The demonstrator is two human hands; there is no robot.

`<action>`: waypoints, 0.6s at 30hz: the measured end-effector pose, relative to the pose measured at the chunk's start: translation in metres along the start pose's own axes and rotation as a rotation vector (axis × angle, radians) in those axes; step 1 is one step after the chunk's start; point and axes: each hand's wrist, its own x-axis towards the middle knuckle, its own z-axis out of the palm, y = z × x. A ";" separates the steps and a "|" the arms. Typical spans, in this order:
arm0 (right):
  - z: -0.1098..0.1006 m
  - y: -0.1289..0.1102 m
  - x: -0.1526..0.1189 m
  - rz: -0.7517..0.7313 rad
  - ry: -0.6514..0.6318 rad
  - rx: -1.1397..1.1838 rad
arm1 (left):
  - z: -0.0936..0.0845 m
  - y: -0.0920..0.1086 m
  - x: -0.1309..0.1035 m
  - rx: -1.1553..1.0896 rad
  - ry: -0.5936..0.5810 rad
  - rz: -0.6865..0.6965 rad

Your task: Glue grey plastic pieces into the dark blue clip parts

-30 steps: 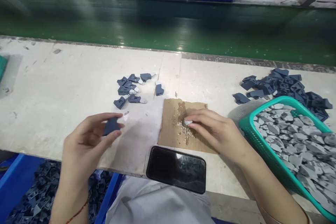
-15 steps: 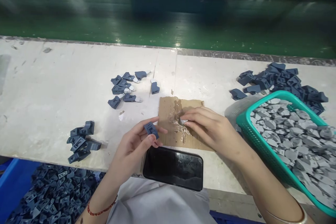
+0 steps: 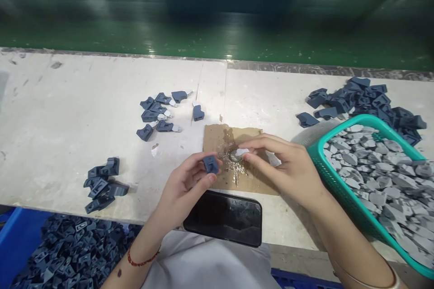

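Between the thumb and fingers of my left hand (image 3: pixel 190 183) is a dark blue plastic part (image 3: pixel 210 164), held over the left side of a cardboard piece (image 3: pixel 213 137). My right hand (image 3: pixel 283 162) pinches a small light grey plastic piece (image 3: pixel 242 151) just above a wet, shiny patch (image 3: pixel 236 167) on the cardboard. The two held pieces are close together but apart. Beyond my left hand lie several blue parts (image 3: pixel 164 126), most with a light grey piece sticking out of one end.
A black phone (image 3: pixel 224 217) lies at the table's front edge. At right stand a green basket (image 3: pixel 317 156) of grey pieces and a heap of blue parts (image 3: pixel 364 97). More blue parts (image 3: pixel 100 187) lie front left, above a blue bin (image 3: pixel 20 230). A green belt (image 3: pixel 217 27) crosses behind.
My left hand has moved right with the blue part, turning it end-up toward the grey piece. My right hand has lifted the grey piece slightly from the wet patch and shifted right.
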 end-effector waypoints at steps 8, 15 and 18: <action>0.011 0.000 0.002 0.325 0.050 0.659 | -0.001 -0.003 0.002 -0.105 -0.027 0.038; 0.012 0.002 0.003 0.386 0.034 0.820 | -0.001 0.002 0.005 0.021 0.110 0.062; 0.012 0.000 0.003 0.383 0.047 0.812 | -0.002 0.001 0.008 -0.083 0.152 0.070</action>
